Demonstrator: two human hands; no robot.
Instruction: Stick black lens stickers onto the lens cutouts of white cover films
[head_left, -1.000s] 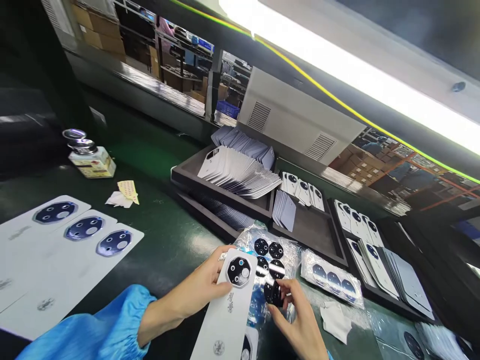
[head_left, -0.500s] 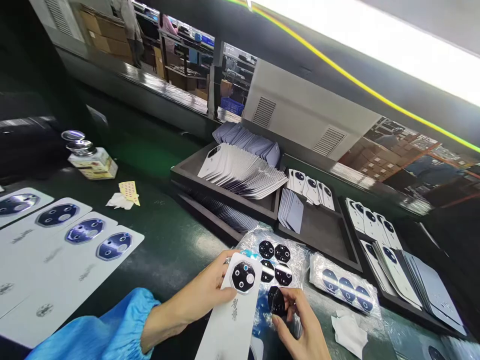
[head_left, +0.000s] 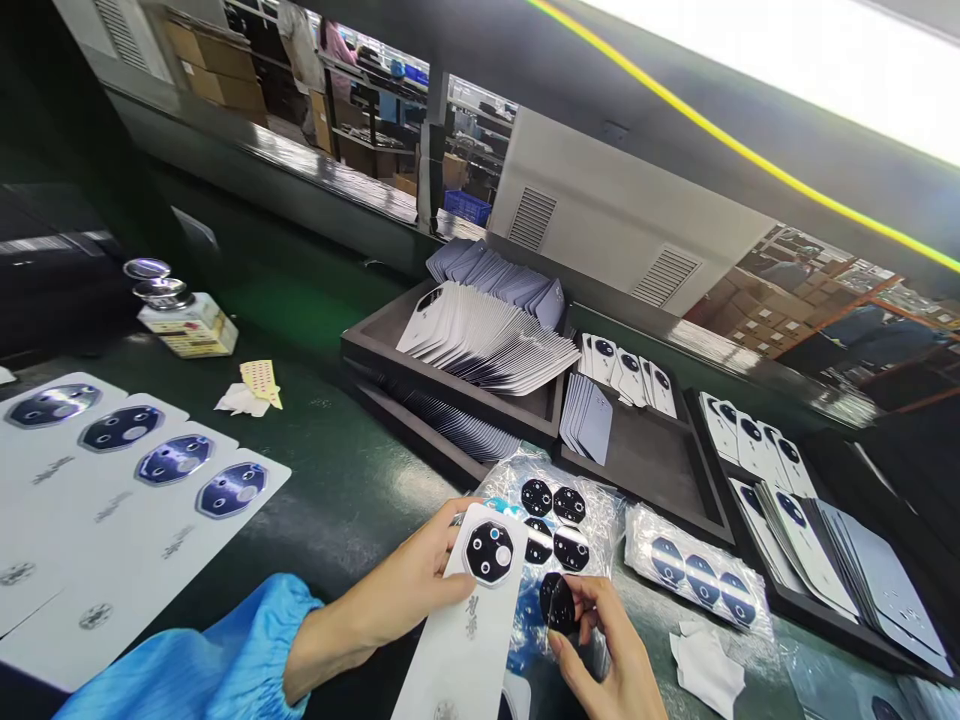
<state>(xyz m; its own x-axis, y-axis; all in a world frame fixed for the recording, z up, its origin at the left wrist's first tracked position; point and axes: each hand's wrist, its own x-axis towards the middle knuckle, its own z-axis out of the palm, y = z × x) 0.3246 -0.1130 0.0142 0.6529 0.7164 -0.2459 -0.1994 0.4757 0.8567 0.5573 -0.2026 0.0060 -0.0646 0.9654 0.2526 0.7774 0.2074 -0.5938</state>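
Held in my left hand point(head_left: 416, 590) is a white phone back panel point(head_left: 459, 655) with a black octagonal camera plate near its top and dark printed characters below; my thumb lies on its face. My right hand point(head_left: 611, 655) pinches the edge of a loose black octagonal camera plate point(head_left: 553, 603) between thumb and fingers, just right of the panel. Under and behind it lies a clear plastic sheet point(head_left: 596, 500) carrying several similar black plates. Part of another white panel point(head_left: 517, 690) shows beneath the held one.
Several white panels point(head_left: 142, 530) lie overlapping at left. A glass bottle with a metal top point(head_left: 187, 325) stands behind them. Dark trays point(head_left: 450, 420) of panels line the back and right. A wrapped pack of plates point(head_left: 694, 570) and a crumpled white tissue point(head_left: 706, 665) lie at right.
The camera view has shifted slightly. Both hands keep their holds on the panel and the black plate; the plate in my right hand is turned slightly more toward the camera.
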